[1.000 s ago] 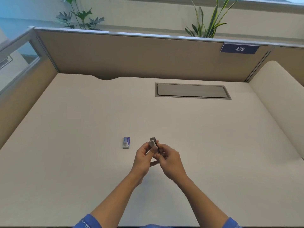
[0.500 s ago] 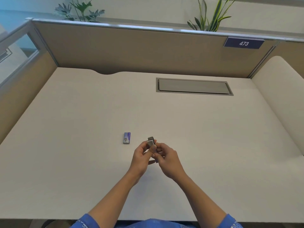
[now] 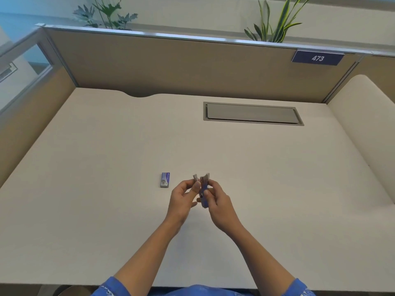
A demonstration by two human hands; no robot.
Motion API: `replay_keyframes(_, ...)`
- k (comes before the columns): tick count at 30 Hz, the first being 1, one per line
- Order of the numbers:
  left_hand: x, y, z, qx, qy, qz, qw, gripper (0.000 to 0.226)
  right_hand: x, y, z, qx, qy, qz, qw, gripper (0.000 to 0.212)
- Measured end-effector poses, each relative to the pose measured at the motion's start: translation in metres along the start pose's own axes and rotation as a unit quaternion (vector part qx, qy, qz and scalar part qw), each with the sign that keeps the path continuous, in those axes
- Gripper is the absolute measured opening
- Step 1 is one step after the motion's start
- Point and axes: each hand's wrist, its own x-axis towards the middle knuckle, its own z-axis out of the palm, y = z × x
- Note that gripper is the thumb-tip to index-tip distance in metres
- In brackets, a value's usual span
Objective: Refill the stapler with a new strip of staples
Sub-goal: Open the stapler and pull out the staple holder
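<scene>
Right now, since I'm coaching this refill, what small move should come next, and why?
Probably the left hand lets go and reaches for the staple box lying on the desk beside it. The stapler looks spread open in both hands; the right hand could hold it alone, and no loose strip shows.

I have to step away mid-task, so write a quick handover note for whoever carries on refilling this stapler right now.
Left hand: pinches a small grey piece next to the stapler's top end. I cannot tell whether it is a staple strip or the stapler's opened arm.
Right hand: holds the small blue stapler roughly upright above the desk.
Staple box: lies on the desk, left of both hands.
Done: the stapler is in hand and looks opened.
Left: seat the strip in the stapler, close it and set it down.
</scene>
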Motion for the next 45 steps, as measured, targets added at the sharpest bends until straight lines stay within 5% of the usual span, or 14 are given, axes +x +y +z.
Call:
replay_keyframes(6,0.004,0.0,-0.003,-0.025,0.034,0.005,0.999,0.018,-0.001,-0.005,-0.003,0.041,0.002,-0.001,0.999,0.024)
replay_keyframes(17,0.002,0.004,0.002,-0.023,0.001,0.045,0.999,0.016,0.0,-0.011,-0.004,0.057,0.063,0.011,0.996,0.015)
replay_keyframes(24,-0.003,-0.005,0.018,0.011,0.061,0.085,0.994,0.012,0.002,-0.013,0.004,0.048,0.114,0.026,0.992,0.033)
replay_keyframes(33,-0.007,-0.011,0.034,0.05,0.129,0.108,0.984,0.007,0.003,-0.01,0.023,0.015,0.171,0.077,0.982,0.01)
replay_keyframes(41,-0.009,-0.017,0.035,0.033,0.148,0.124,0.981,0.014,0.003,-0.004,0.03,0.095,0.203,0.101,0.969,0.015)
replay_keyframes(45,-0.014,-0.027,0.034,-0.045,0.193,0.107,0.974,0.001,0.016,-0.005,0.02,0.235,0.263,0.182,0.918,0.028)
